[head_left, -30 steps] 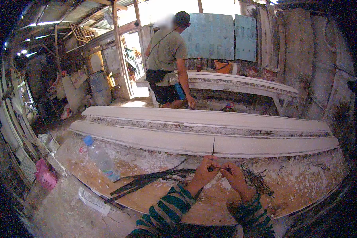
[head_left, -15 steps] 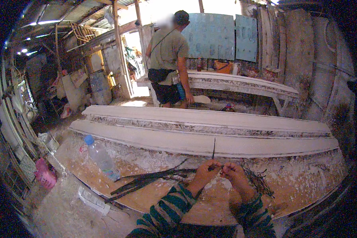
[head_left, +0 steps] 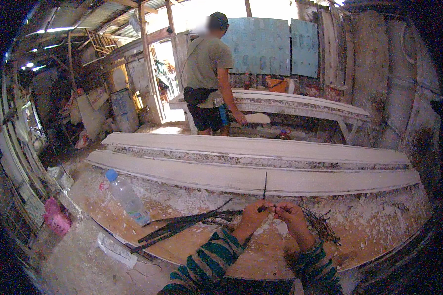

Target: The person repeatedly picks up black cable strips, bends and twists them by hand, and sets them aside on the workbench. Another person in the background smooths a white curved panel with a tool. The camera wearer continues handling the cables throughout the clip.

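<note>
1. Two hands are meeting over the plaster-crusted workbench [head_left: 192, 246]; the left hand [head_left: 251, 215] and the right hand [head_left: 289, 216] are coming up from green-and-dark striped sleeves at the lower edge.
2. Both hands are pinching a thin dark strand [head_left: 265, 189] between their fingertips, with the hands almost touching each other. One end of the strand is sticking straight up above them, in front of the long white moulded planks [head_left: 251, 162].
3. Left of the hands, a bundle of dark strips [head_left: 182, 226] is lying flat on the bench, fanning out toward the bench's near edge.
4. Right of the right hand, a tangle of dark fibres [head_left: 320, 223] is resting on the bench.
5. Farther left, a clear plastic bottle with a blue cap [head_left: 127, 195] is lying on its side, well apart from the hands.
6. Beyond the planks, another person [head_left: 209, 73] is standing with their back turned at a second white-caked table [head_left: 300, 105], one hand resting by a pale flat piece [head_left: 257, 118] on it.
</note>
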The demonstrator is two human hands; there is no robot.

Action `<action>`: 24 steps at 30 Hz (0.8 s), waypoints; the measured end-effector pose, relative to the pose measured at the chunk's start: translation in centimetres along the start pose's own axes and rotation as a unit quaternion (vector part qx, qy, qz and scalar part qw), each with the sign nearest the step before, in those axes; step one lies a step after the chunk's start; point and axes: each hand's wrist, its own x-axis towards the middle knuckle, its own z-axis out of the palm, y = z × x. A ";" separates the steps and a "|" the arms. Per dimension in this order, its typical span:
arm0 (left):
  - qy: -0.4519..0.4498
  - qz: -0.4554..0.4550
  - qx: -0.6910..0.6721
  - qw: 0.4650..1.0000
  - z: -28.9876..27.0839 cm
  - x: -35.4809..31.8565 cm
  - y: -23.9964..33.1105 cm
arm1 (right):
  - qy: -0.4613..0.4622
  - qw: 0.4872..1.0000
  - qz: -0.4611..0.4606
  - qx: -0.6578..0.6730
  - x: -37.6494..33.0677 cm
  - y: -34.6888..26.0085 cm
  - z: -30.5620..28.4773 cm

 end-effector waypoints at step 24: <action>-0.078 0.011 0.001 0.997 -2.6 0.6 2.2 | -0.030 0.989 -0.108 -0.101 -0.2 0.7 0.9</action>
